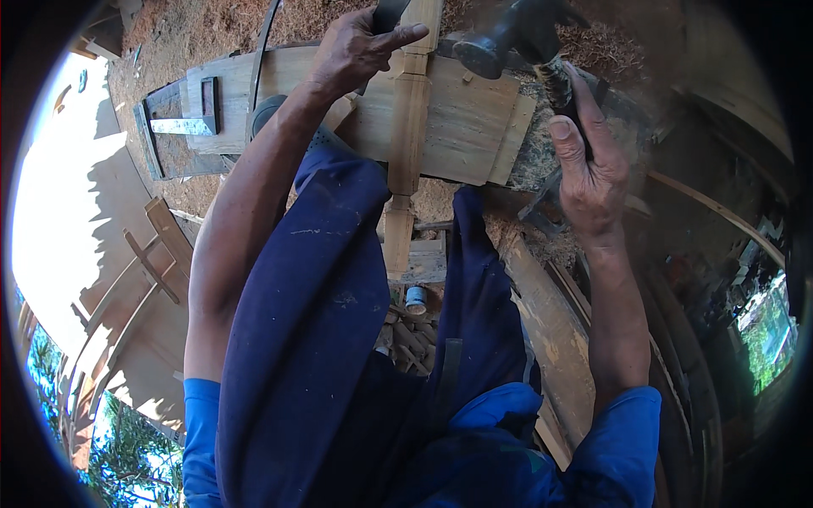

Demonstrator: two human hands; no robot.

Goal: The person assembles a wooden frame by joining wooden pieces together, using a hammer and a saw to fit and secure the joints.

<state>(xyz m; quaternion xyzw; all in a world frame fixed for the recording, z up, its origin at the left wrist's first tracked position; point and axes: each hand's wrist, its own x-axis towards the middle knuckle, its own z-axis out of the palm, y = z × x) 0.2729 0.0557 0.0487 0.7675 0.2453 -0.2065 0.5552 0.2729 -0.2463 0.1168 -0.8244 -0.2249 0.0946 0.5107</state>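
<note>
My left hand point(360, 52) is closed around a dark chisel point(390, 13), with its thumb side pointing right over the far part of a long notched timber point(410, 127). Part of the tool shows below the fist; its tip is hard to make out. On the right, my right hand point(593, 173) grips a claw hammer point(515, 41) by its handle. The dark hammer head is raised at the top of the view, right of the timber and apart from it. Beneath the timber lies a wide plank bench point(470, 123).
A try square point(182, 126) with a pale metal blade lies on the bench's left end. Under the timber's near end stands a blue-and-white can point(416, 300) beside wood offcuts point(412, 343). Wood shavings point(207, 30) cover the ground; a long board point(550, 330) lies right of my legs.
</note>
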